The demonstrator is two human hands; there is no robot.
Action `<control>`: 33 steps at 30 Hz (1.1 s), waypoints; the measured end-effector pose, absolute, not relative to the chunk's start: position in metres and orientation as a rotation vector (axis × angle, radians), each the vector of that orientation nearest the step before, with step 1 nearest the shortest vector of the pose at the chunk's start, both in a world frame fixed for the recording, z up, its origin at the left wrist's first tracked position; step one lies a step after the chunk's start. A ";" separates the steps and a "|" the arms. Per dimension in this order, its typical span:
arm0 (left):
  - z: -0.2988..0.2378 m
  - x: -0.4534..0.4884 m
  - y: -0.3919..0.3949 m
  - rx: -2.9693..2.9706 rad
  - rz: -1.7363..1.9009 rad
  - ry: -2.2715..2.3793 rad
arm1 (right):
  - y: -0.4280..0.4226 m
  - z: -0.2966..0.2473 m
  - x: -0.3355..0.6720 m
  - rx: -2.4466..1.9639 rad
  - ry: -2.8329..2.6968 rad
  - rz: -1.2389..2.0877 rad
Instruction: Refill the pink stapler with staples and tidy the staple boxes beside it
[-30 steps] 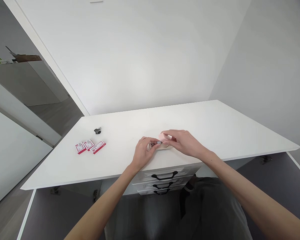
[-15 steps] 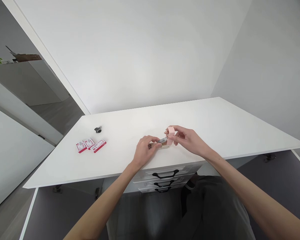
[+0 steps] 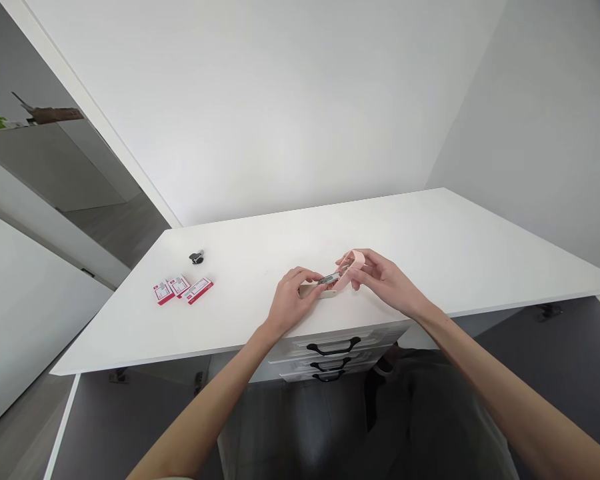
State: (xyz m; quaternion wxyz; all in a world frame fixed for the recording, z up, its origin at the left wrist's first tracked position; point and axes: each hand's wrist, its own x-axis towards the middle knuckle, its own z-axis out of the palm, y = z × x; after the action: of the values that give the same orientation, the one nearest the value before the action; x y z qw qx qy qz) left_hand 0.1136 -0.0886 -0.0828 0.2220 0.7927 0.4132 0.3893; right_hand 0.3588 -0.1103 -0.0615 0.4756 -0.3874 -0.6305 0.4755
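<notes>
A stapler with a pink top cover and a cream base rests on the white desktop, its cover swung up and back. The metal staple channel shows between cover and base. My left hand is closed, thumb and fingers pinching the channel at its left end; whether staples lie in it is too small to tell. With thumb and fingers, my right hand grips the raised cover from the right.
Three red-and-white small boxes lie on the left of the white desktop. Behind them sits a small black staple remover. Drawers with black handles are under the front edge, and a wall rises behind.
The pink cover has tilted farther back to the right in my right hand, baring more of the metal inside. My left hand has stayed almost in place.
</notes>
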 end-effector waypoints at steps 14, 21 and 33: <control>-0.082 0.114 -0.088 2.153 1.108 1.129 | -0.116 -0.065 0.361 -0.986 -1.507 1.152; -0.083 0.114 -0.088 2.174 1.129 1.146 | -0.118 -0.078 0.368 -1.022 -1.531 1.152; -0.083 0.115 -0.089 2.220 1.158 1.152 | -0.121 -0.081 0.369 -1.088 -1.496 1.154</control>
State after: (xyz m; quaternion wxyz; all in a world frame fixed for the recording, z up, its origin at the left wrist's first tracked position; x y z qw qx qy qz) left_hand 0.1149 -0.0892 -0.0834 0.1916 0.7904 0.4104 0.4124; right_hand 0.3694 -0.1206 -0.0813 0.4624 -0.4425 -0.6084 0.4692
